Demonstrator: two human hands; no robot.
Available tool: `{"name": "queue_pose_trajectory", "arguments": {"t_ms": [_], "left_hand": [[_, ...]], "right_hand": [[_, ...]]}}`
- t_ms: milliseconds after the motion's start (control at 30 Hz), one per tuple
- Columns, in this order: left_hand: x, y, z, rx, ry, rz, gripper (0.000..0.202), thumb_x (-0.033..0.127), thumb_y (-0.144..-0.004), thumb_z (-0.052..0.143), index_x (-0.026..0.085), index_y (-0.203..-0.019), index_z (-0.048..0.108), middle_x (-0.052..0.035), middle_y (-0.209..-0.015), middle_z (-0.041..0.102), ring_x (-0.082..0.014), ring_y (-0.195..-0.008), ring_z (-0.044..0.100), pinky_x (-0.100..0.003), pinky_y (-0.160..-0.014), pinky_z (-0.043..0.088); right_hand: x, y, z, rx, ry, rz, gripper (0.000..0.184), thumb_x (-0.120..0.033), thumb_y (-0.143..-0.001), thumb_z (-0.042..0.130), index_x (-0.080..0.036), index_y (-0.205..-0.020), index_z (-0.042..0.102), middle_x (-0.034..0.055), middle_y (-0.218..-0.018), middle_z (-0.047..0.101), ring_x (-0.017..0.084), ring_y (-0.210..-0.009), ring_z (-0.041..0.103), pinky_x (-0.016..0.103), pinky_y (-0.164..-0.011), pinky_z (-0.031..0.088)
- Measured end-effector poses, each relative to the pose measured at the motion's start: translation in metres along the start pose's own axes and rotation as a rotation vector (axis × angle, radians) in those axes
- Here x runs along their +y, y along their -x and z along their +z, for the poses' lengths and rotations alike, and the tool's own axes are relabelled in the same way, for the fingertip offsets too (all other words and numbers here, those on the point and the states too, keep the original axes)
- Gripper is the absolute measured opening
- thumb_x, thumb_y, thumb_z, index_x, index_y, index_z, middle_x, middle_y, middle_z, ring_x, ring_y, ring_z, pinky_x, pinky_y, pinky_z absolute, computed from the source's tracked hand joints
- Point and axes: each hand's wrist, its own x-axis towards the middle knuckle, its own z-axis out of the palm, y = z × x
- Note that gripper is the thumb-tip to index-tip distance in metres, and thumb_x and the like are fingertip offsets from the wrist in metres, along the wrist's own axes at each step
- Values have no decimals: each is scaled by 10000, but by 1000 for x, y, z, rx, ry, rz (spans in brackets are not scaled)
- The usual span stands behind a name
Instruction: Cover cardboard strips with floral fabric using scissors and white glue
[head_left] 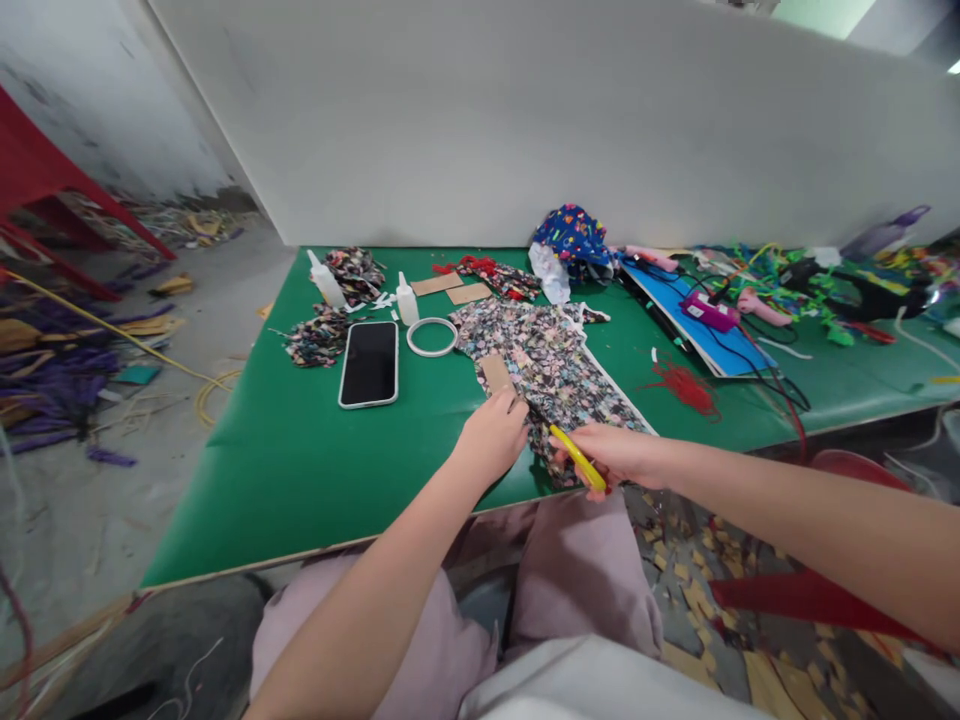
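Note:
A piece of dark floral fabric (pixel 559 355) lies spread over the front of the green table. My left hand (pixel 495 430) is closed at its near left part, pressing a small brown cardboard piece (pixel 495 372) against the cloth. In my right hand (pixel 600 455) is a pair of scissors with yellow handles (pixel 577 458), held at the fabric's near edge. The dark blades reach into the cloth close to my left fingers; their tips are hidden. Left of the fabric lie a white ring (pixel 432 338) and a phone (pixel 369 365) with a dark screen.
Two white squeeze bottles (pixel 407 300) and more floral scraps (pixel 319 335) are at the back left. Further cardboard pieces (pixel 469 293) lie behind the fabric. A blue patterned cloth (pixel 571 240), a blue board (pixel 694 320), red threads (pixel 684 388) and cabled pink glue guns (pixel 763 307) occupy the right.

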Motion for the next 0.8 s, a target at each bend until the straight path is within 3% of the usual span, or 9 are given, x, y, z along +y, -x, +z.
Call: {"name": "queue_pose_trajectory", "arguments": {"t_ms": [333, 600, 800], "left_hand": [[1, 5, 0, -50, -13, 68, 234, 235, -849, 412, 144, -1012, 554, -128, -1197, 479, -242, -1151, 412, -355, -953, 370], [0, 4, -3, -71, 44, 78, 248, 230, -845, 421, 154, -1036, 561, -116, -1140, 510, -221, -1150, 412, -356, -969, 364], [-1, 3, 0, -79, 41, 67, 282, 230, -855, 400, 109, -1072, 531, -123, -1139, 520, -229, -1174, 393, -346, -994, 340]], "right_hand": [[-5, 5, 5, -27, -16, -4, 386, -554, -703, 550, -181, -723, 453, -73, -513, 408, 34, -425, 376, 229, -529, 493], [-9, 4, 4, -139, -47, -12, 414, -597, -743, 452, -187, -713, 409, -77, -500, 429, 36, -357, 385, 222, -483, 468], [-8, -4, 4, -119, -118, -34, 379, -542, -800, 394, -173, -731, 440, -59, -513, 462, 44, -355, 410, 241, -513, 482]]}}
